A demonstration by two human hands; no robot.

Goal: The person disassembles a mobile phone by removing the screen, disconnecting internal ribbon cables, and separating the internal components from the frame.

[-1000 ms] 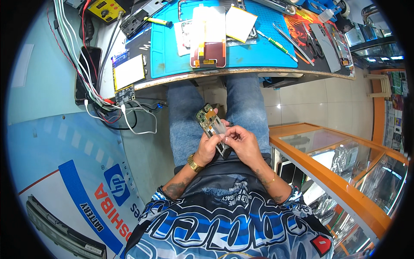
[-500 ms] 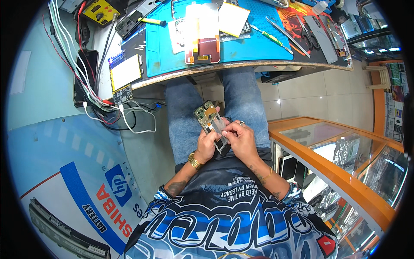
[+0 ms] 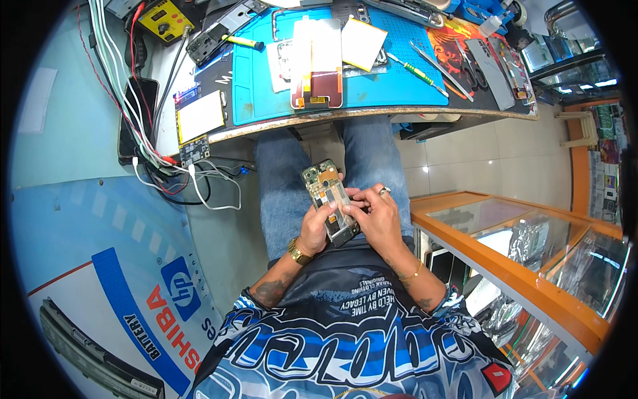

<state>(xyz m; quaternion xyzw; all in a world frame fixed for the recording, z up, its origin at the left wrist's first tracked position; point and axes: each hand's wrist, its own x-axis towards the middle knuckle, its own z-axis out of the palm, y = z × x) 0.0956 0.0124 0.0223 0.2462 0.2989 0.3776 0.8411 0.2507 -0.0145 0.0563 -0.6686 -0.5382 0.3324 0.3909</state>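
A smartphone with its back off (image 3: 320, 178) lies tilted above my lap, its circuit board, cameras and an orange flex cable bared at the far end. My left hand (image 3: 314, 231) is closed around its left side, with the thumb over the open middle. At the right edge, my right hand (image 3: 380, 216) has thumb and forefinger pinched together over the phone's middle. A thin translucent strip seems to lie by those fingertips, but the fingers hide most of it. The phone's near end (image 3: 343, 234) is dark.
On the bench ahead lie a blue mat (image 3: 259, 96), a phone screen panel (image 3: 325, 88), a green-handled tool (image 3: 419, 74), tweezers, scissors (image 3: 473, 70) and a yellow screwdriver (image 3: 244, 42). Cables (image 3: 143, 143) hang at the left. An orange-framed glass case (image 3: 478, 209) stands close on my right.
The phone has turned slightly and shows more of its middle. My right fingertips have shifted over it, and the pale strip between them is less visible. The head view has tilted a little.
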